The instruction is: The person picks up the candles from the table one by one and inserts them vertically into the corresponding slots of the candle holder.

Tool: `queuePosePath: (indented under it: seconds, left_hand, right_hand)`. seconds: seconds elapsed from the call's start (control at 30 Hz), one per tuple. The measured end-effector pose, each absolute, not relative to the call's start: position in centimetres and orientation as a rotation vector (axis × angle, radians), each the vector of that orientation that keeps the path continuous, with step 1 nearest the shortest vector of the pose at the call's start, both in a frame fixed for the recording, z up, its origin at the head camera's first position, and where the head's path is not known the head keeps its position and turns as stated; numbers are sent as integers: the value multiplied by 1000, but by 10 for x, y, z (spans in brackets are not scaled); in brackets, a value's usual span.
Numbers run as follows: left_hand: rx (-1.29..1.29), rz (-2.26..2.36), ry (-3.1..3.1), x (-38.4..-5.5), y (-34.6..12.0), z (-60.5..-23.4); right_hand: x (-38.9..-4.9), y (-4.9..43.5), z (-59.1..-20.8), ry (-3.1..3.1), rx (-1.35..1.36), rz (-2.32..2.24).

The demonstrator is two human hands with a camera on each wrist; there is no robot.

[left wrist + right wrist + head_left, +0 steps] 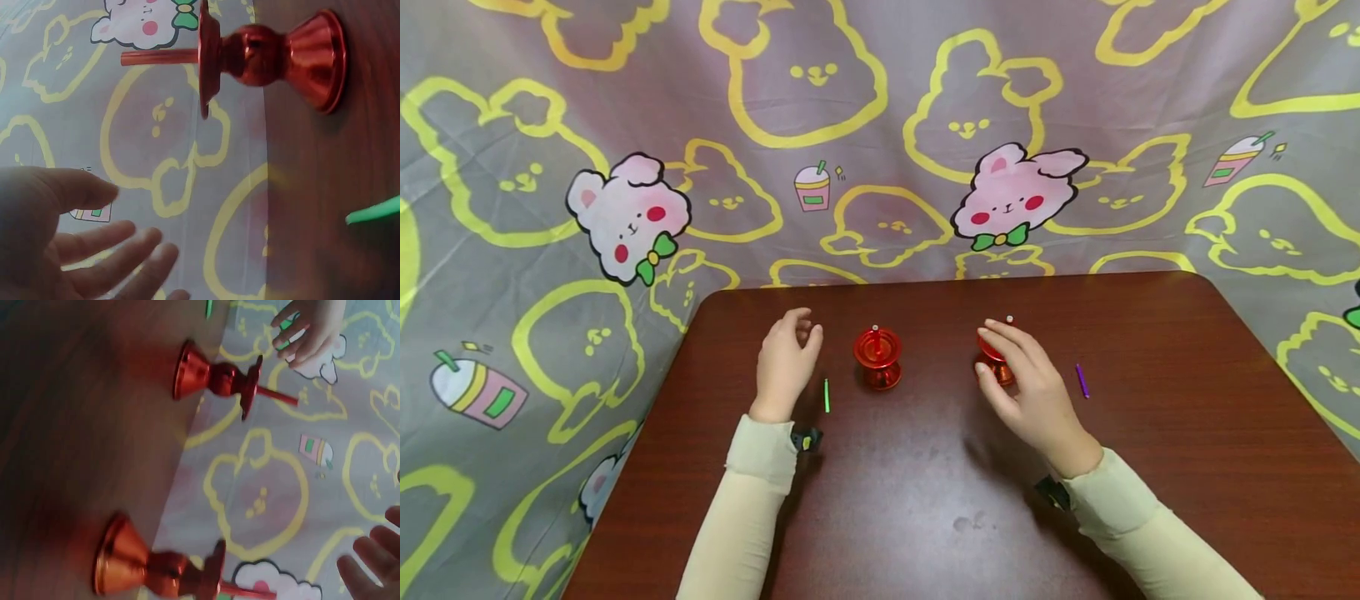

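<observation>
Two shiny red metal candle holders stand upright on the table. My left hand point(785, 371) hovers left of one candle holder point(882, 375), its fingers loosely bent around nothing. A thin green stick point(827, 396) lies between that hand and the holder. The left wrist view shows the same candle holder point(253, 56) with its saucer, flared base and upright stem. Over the other candle holder point(997, 369), my right hand point(1033, 398) partly hides it in the head view; its fingers are extended and grip nothing. A purple stick point(1082, 381) lies to the right of this hand.
The brown wooden table point(917, 517) has a far edge close to a grey curtain point(880, 83) printed with yellow outlines and pink cartoon animals. The curtain also hangs along the left and right sides.
</observation>
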State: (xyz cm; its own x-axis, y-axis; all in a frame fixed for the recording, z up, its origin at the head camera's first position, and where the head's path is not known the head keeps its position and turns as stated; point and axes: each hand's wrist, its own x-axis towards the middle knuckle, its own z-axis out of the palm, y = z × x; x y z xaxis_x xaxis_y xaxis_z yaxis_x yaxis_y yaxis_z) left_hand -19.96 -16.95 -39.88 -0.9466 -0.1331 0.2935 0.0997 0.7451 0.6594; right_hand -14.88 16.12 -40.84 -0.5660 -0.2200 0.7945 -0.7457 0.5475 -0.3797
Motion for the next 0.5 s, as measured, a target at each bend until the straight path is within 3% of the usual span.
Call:
queuePosePath:
  seconds: [0.5]
  left_hand:
    - [154, -1056, -2886, -188, -175, -424]
  right_hand:
    - [-153, 122, -415, -2482, 908, 787]
